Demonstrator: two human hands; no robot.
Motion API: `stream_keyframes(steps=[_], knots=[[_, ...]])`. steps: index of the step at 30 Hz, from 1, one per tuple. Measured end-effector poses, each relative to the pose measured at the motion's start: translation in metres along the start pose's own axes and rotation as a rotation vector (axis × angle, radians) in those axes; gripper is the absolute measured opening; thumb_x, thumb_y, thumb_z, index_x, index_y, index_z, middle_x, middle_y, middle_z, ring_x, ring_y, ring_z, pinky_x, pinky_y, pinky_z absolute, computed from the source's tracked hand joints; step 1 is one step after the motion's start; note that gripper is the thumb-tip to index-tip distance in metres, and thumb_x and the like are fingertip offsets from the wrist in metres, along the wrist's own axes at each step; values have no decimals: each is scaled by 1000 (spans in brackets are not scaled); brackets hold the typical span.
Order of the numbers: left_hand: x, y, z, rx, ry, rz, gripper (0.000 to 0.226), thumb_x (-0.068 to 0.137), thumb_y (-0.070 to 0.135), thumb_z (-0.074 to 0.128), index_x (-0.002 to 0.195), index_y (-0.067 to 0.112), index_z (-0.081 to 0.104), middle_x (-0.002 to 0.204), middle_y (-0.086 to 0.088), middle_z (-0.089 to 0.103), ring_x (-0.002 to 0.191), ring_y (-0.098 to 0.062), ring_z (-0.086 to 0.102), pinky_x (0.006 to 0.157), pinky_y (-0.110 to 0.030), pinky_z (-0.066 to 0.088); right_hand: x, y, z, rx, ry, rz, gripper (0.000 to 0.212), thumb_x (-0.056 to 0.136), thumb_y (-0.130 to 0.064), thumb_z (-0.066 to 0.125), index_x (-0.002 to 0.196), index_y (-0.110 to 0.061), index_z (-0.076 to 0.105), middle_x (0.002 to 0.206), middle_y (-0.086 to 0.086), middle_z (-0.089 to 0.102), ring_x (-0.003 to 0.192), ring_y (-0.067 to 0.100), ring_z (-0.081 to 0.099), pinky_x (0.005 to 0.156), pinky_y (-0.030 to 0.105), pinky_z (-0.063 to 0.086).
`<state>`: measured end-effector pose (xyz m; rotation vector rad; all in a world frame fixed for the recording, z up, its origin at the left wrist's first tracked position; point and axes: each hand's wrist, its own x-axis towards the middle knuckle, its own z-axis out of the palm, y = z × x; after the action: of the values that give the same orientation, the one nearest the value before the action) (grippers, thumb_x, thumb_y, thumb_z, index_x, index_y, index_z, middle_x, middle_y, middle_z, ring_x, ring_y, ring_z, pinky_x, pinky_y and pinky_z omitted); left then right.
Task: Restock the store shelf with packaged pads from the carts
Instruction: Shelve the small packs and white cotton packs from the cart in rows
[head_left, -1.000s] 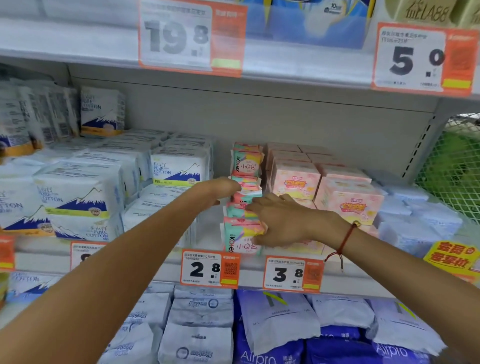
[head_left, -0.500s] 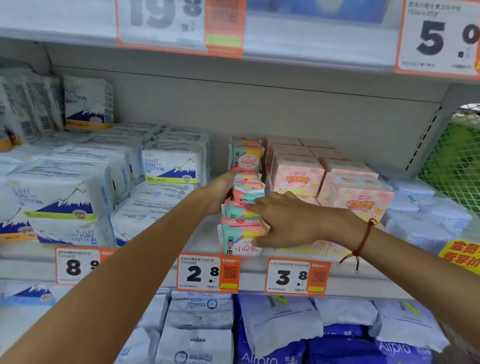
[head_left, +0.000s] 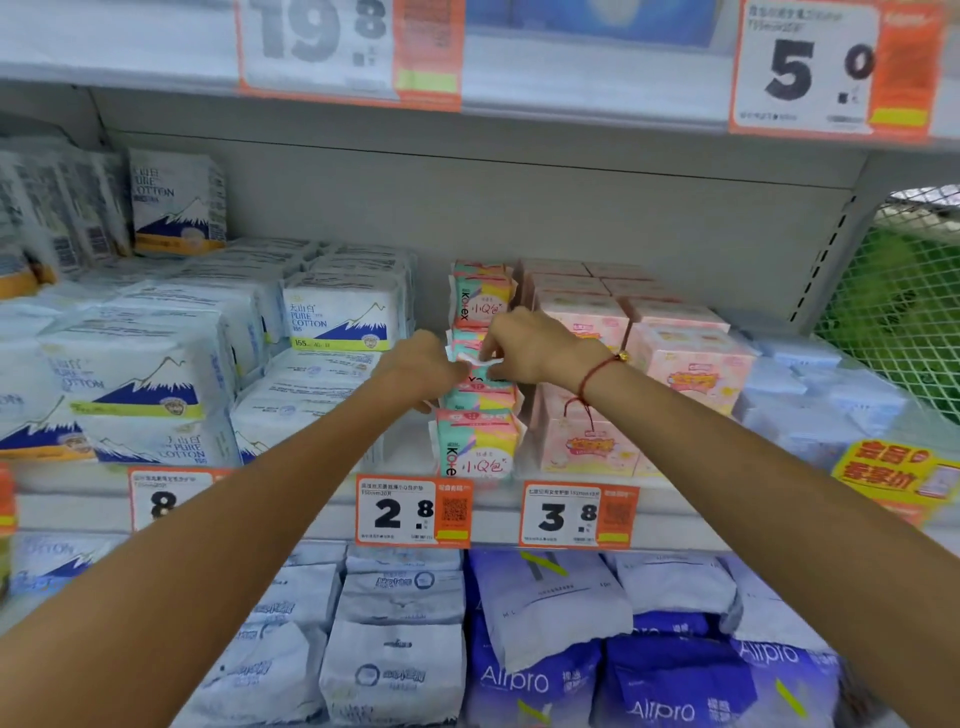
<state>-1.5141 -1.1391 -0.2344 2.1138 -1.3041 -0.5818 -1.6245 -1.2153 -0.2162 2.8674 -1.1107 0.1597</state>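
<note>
Both hands are up at the middle shelf (head_left: 311, 512), working on the narrow column of small teal-and-pink plastic-wrapped pad packs (head_left: 478, 441) that sits over the 2.8 price tag (head_left: 413, 512). The left hand (head_left: 415, 371) comes in from the left side of the stack and the right hand (head_left: 530, 348) from the right, and between them they're pinching one pack (head_left: 480, 366) in the middle of the column, fingers curled around its crinkly white edge. Looks like it's held from both sides so the wobbly stack stays straight while that pack gets squared up, since the packs are skinny and piled high. Right next door, touching the column, are pale pink boxy pad packs (head_left: 685, 369), and to the left white soft packs with a blue mountain print (head_left: 337, 317). The shelf below holds blue and grey pillow-style bags (head_left: 519, 623). No cart visible here.
</note>
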Motion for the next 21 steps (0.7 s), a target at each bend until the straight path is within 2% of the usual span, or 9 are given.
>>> stream_keyframes(steps=[3, 8, 11, 14, 17, 19, 21], knots=[[5, 2, 1, 57, 34, -33, 27, 90, 31, 62, 73, 12, 53, 86, -7, 65, 67, -22, 65, 62, -28, 54, 3, 1, 0, 80, -12, 6, 35, 81, -20, 72, 116, -13, 68, 121, 5, 65, 107, 23, 61, 92, 33, 50], [9, 4, 0, 78, 6, -28, 20, 89, 24, 63, 79, 10, 54, 93, -9, 66, 74, -21, 65, 67, -30, 56, 0, 3, 5, 196, 39, 21, 34, 83, -20, 71, 116, -13, 68, 123, 5, 64, 109, 21, 59, 86, 28, 46], [1, 8, -11, 61, -83, -14, 24, 94, 24, 57, 77, 8, 50, 83, -6, 61, 77, -21, 62, 67, -30, 55, -5, 8, -1, 267, 41, 31, 36, 83, -20, 70, 119, -14, 66, 124, 6, 63, 109, 21, 58, 80, 25, 42], [-7, 10, -28, 125, -121, 2, 28, 92, 26, 60, 72, 10, 50, 68, -2, 61, 62, -13, 62, 62, -25, 53, -16, 15, -16, 316, 76, 40, 30, 83, -17, 70, 113, -15, 69, 116, 2, 65, 101, 19, 59, 79, 27, 44], [-12, 8, -28, 156, -169, -5, 24, 88, 25, 66, 73, 10, 55, 63, -1, 66, 58, -10, 64, 64, -26, 55, -29, 11, -20, 299, -64, 18, 31, 81, -16, 72, 112, -14, 70, 99, -1, 61, 88, 14, 56, 78, 26, 47], [-11, 7, -22, 194, -104, 27, 17, 86, 22, 68, 79, 9, 61, 67, -1, 67, 54, -7, 62, 65, -25, 55, -32, 8, -13, 281, -95, 10, 30, 81, -15, 72, 111, -15, 71, 100, 0, 60, 90, 15, 55, 69, 21, 44], [-11, 4, -17, 206, -14, 66, 16, 83, 20, 70, 91, 6, 67, 76, -3, 70, 51, -7, 60, 67, -25, 55, -33, 6, -8, 301, -76, 10, 27, 80, -12, 72, 107, -14, 72, 110, 3, 66, 97, 19, 58, 73, 23, 44]])
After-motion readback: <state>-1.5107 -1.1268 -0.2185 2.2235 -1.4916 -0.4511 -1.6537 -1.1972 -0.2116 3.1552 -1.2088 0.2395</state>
